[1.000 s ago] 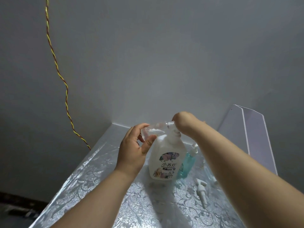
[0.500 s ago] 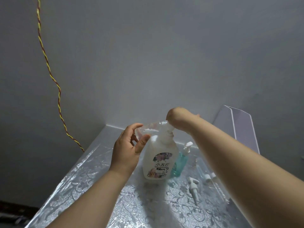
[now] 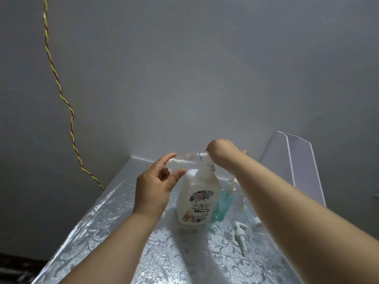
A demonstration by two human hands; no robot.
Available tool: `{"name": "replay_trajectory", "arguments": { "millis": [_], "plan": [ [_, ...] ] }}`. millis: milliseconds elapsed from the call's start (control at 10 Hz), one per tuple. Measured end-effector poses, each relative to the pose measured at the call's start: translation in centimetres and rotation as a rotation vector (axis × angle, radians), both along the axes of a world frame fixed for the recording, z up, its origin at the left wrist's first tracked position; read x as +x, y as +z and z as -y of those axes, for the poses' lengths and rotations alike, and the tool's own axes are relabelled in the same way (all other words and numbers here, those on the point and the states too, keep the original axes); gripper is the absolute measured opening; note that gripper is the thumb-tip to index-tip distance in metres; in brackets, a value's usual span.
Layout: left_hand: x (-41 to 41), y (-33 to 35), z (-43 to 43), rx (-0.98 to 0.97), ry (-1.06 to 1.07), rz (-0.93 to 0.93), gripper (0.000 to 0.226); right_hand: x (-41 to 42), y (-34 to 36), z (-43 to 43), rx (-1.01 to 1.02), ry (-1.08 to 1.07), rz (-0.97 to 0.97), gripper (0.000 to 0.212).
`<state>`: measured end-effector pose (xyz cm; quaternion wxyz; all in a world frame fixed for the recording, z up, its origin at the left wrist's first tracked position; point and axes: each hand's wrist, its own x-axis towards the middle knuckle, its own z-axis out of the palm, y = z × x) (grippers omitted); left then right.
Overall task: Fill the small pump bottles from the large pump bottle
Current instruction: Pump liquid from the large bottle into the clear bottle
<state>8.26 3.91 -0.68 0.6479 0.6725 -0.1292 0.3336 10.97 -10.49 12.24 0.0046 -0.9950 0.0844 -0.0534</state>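
The large white pump bottle [image 3: 196, 199] with a flowered label stands upright on the silver patterned table [image 3: 114, 232]. My left hand [image 3: 155, 187] grips a small clear bottle [image 3: 182, 161], held on its side with its mouth at the large bottle's pump nozzle. My right hand [image 3: 220, 153] rests bent over the top of the pump head; its fingers are hidden behind the wrist. A small teal pump bottle [image 3: 222, 203] stands just right of the large one, partly behind my right forearm.
A loose white pump head [image 3: 240, 232] lies on the table near my right forearm. A white angled panel [image 3: 297, 160] stands at the back right. A yellow-red twisted cord [image 3: 61, 95] hangs down the grey wall on the left.
Both hands keep their places at the large bottle's pump. The view has shifted slightly; the bottles have not visibly moved.
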Motion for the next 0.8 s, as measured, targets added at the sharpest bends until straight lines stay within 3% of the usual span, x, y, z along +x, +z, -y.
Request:
{"name": "replay_trajectory", "arguments": {
  "millis": [100, 200, 300, 400, 500, 600, 800],
  "plan": [
    [0.1, 0.1, 0.1, 0.024, 0.004, 0.018, 0.051, 0.2, 1.5, -0.5, -0.030, -0.063, -0.074, 0.016],
    [0.4, -0.1, 0.2, 0.053, 0.030, 0.048, 0.054, 0.8, 0.7, -0.1, -0.030, 0.019, -0.084, 0.015],
    [0.7, -0.3, 0.2, 0.062, 0.047, 0.055, 0.057, 0.4, -0.2, 0.0, 0.031, 0.041, -0.009, 0.038],
    [0.8, -0.5, 0.2, 0.082, 0.063, 0.055, 0.060, 1.5, -0.7, -0.1, 0.071, 0.003, -0.073, 0.041],
    [0.8, -0.6, 0.1, 0.069, 0.058, 0.055, 0.062, 1.2, -0.3, -0.8, -0.061, -0.090, -0.232, 0.048],
    [0.6, -0.4, 0.0, 0.076, 0.048, 0.061, 0.065, 1.6, -0.1, -0.5, -0.031, -0.036, -0.064, 0.036],
    [0.1, -0.1, 0.0, 0.092, 0.038, 0.089, 0.068, 2.6, 0.2, -0.3, -0.081, -0.087, -0.044, 0.024]
  ]
}}
